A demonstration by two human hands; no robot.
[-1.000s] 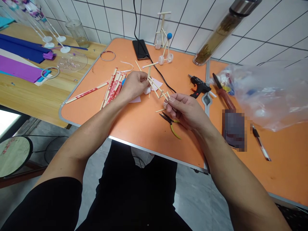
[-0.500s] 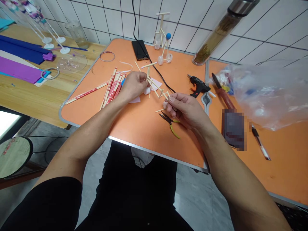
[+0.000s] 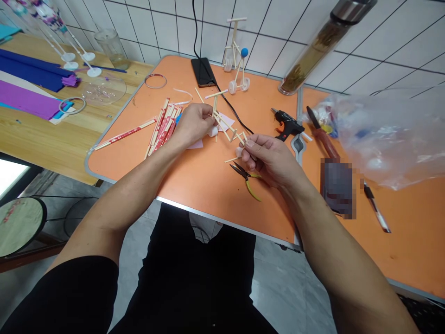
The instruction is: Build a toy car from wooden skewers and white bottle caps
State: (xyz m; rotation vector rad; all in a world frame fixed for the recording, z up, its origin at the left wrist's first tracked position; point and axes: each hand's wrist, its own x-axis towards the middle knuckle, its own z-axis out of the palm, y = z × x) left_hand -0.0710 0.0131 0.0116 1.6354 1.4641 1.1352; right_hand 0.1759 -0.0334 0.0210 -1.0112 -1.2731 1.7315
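Between my hands, a small frame of joined wooden sticks [image 3: 224, 125] is held just above the orange table [image 3: 194, 185]. My left hand [image 3: 194, 123] pinches its upper left end. At its lower right end, the fingers of my right hand [image 3: 266, 155] close on the sticks, with a white wheel-like piece [image 3: 239, 151] by the fingertips. Pliers with yellow handles [image 3: 246, 177] lie spread below my right hand. Left of my left hand is a pile of chopsticks in red-and-white wrappers [image 3: 165, 125]. Pale pink paper [image 3: 226, 121] lies beneath the frame.
At the back stands a finished-looking stick tricycle [image 3: 236, 60] with a blue ball, beside a phone [image 3: 202, 73]. A black cable [image 3: 233, 111] crosses the table to a glue gun [image 3: 288, 124]. Rightward are a tall tea bottle [image 3: 313, 51], a knife [image 3: 323, 134], a plastic bag [image 3: 389, 134] and a pen [image 3: 377, 208].
Almost nothing differs. Both hands keep their hold on the stick frame, and the whole view has shifted very slightly.
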